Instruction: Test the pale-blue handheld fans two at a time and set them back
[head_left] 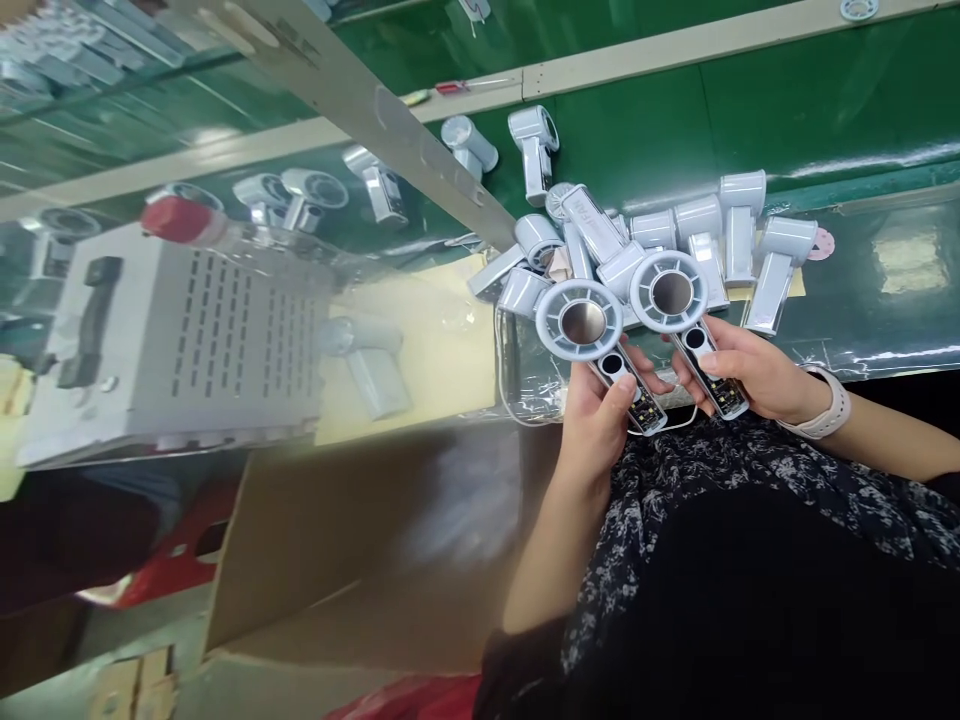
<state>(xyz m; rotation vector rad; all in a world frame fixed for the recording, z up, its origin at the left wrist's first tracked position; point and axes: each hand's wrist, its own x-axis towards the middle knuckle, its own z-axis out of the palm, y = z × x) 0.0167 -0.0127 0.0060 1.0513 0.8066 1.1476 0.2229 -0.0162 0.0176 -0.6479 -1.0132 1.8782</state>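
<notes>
Several pale housings (741, 235) lay clustered on the green bench (862, 325), just beyond your hands, and blocked the space on the far side. To the left, a slanted beam (360, 110) ran down toward this cluster. A slotted metal box (225, 340) stood farther left, with a yellow sheet (450, 290) between it and the cluster. A cardboard box (375, 560) sat on the near left, below bench level. A screwdriver (452, 88) rested on the far ledge.

Your left hand (589, 420) gripped the left unit (612, 364) by its handle, thumb on the upper face; your right hand (757, 370) gripped the right unit (696, 338) likewise. Both units were at the bench's near edge, side by side. Their long axes ran nearly parallel, round heads toward far left, handle ends toward near right. Ring openings and exposed circuit boards faced up toward you.
</notes>
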